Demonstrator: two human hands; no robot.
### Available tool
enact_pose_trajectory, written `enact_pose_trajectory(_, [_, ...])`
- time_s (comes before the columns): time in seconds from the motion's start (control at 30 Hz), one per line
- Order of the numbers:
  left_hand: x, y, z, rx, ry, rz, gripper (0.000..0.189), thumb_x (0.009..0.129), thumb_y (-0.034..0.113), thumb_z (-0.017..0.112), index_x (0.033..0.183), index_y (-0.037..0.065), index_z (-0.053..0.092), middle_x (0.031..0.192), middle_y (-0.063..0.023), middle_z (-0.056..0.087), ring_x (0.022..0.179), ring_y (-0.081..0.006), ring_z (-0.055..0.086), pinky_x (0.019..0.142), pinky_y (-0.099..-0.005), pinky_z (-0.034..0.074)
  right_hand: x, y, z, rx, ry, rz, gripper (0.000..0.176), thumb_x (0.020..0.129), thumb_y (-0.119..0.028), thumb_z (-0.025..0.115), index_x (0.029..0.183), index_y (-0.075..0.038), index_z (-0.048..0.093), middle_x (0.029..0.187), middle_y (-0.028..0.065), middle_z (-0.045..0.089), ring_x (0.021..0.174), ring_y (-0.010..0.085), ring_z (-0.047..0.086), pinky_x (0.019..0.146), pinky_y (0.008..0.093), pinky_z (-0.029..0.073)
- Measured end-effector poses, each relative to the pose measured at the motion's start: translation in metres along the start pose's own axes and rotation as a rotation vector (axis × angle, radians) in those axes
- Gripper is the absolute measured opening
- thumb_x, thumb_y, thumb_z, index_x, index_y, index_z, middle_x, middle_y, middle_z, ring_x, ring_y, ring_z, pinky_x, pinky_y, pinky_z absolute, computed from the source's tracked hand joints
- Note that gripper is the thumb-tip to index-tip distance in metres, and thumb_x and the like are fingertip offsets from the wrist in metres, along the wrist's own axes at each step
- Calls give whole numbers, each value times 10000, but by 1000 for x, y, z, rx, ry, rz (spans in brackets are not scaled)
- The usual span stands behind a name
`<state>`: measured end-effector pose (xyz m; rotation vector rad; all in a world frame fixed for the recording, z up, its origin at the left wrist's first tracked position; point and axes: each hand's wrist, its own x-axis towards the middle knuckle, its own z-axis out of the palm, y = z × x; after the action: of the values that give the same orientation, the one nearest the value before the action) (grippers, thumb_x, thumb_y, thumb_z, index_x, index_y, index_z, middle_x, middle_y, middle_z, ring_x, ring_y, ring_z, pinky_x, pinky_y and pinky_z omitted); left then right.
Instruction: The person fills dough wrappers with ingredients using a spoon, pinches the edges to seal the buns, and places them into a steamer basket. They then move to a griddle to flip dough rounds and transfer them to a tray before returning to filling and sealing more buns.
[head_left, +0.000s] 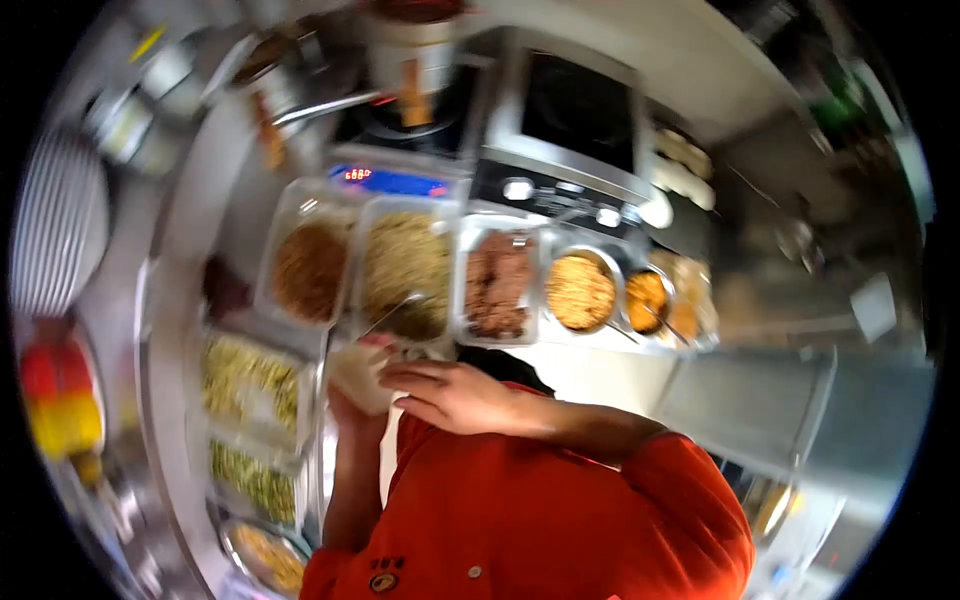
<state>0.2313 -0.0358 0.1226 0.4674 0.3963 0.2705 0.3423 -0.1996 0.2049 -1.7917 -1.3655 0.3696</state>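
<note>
In front of my chest, my left hand (345, 402) is closed around a pale, soft-looking pocket (362, 378); blur hides whether it is bread or paper. My right hand (455, 397) reaches across from the right, its fingers stretched out and slightly apart, the tips at the pocket's right edge. Just beyond the hands stands a clear tub of tan, crumbly filling (408, 255) with a spoon (395, 312) in it. To its right is a tub of brown chopped meat (498, 285), and on its left a tub of reddish-brown filling (312, 270).
Bowls of yellow pieces (580, 290) and orange food (646, 302) stand at right. Tubs of pale shreds (250, 385) and green chopped food (252, 480) line the left. Behind are an induction cooker (578, 110) and a tall pot (412, 55); stacked plates (58, 225) stand far left.
</note>
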Motion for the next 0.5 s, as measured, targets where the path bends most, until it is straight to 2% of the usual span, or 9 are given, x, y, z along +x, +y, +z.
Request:
enact_pose_trajectory(0.13, [25, -12, 14, -175, -73, -202, 562, 1053, 367, 382, 1428, -41, 473, 1366, -178, 583, 1233, -303, 574, 1066, -445, 475, -54, 17, -43, 64, 156, 207, 235, 974, -180, 649, 1154, -34, 684, 1181, 160, 684, 968, 352, 694, 845, 423, 569])
enact_pose_trajectory(0.2, [29, -22, 68, -217, 232, -128, 604, 1048, 371, 394, 1475, -56, 418, 1384, -180, 569, 1248, -296, 569, 1084, -450, 460, -91, 26, -65, 30, 314, 391, 206, 971, -168, 657, 1123, -35, 698, 1101, 166, 705, 968, 353, 692, 840, 404, 569])
enact_pose_trajectory(0.27, [41, -38, 68, -107, 160, -161, 575, 1042, 375, 413, 1432, -43, 466, 1304, -155, 594, 1179, -274, 591, 1024, -416, 481, -134, 43, -88, 60, 474, 624, 190, 950, -145, 690, 1101, -33, 716, 1065, 144, 737, 944, 300, 718, 809, 369, 571])
enact_pose_trajectory(0.3, [51, -45, 53, -119, -35, -280, 551, 1038, 375, 422, 1398, -37, 492, 1263, -144, 596, 1135, -256, 595, 977, -396, 490, -157, 56, -106, 3, 600, 596, 215, 972, -157, 657, 1115, -9, 717, 1087, 180, 726, 917, 304, 723, 810, 382, 580])
enact_pose_trajectory(0.33, [59, -54, 49, -133, -228, -394, 529, 1034, 374, 430, 1364, -31, 519, 1223, -132, 599, 1091, -237, 599, 930, -377, 498, -177, 62, -128, 2, 688, 717, 202, 958, -132, 673, 1102, 2, 719, 1046, 174, 735, 918, 274, 723, 811, 361, 576])
enact_pose_trajectory(0.37, [55, -64, 69, -48, -120, -369, 483, 1029, 366, 442, 1306, -15, 553, 1095, -104, 608, 964, -217, 592, 852, -350, 493, -209, 89, -141, -73, 770, 828, 214, 959, -137, 674, 1098, 21, 712, 1016, 182, 735, 903, 253, 723, 801, 347, 582])
enact_pose_trajectory(0.4, [53, -74, 79, -30, -136, -377, 483, 1029, 366, 442, 1306, -15, 553, 1095, -104, 608, 964, -217, 592, 852, -350, 493, -243, 118, -158, -102, 890, 795, 229, 960, -155, 680, 1081, 37, 709, 1000, 193, 737, 888, 236, 723, 770, 340, 581])
enact_pose_trajectory(0.43, [50, -84, 87, 32, -26, -371, 479, 1023, 359, 449, 1302, -13, 559, 1064, -97, 615, 945, -219, 597, 847, -356, 497, -266, 136, -183, -32, 964, 915, 210, 968, -137, 677, 1110, 14, 710, 1059, 139, 744, 951, 197, 707, 793, 331, 575])
enact_pose_trajectory(0.5, [46, -110, 122, 58, 148, -345, 476, 1006, 365, 464, 1282, -5, 581, 990, -87, 641, 905, -240, 617, 853, -368, 506, -320, 184, -233, -235, 1086, 977, 261, 952, -153, 699, 1130, 38, 699, 997, 178, 751, 942, 228, 720, 815, 355, 567])
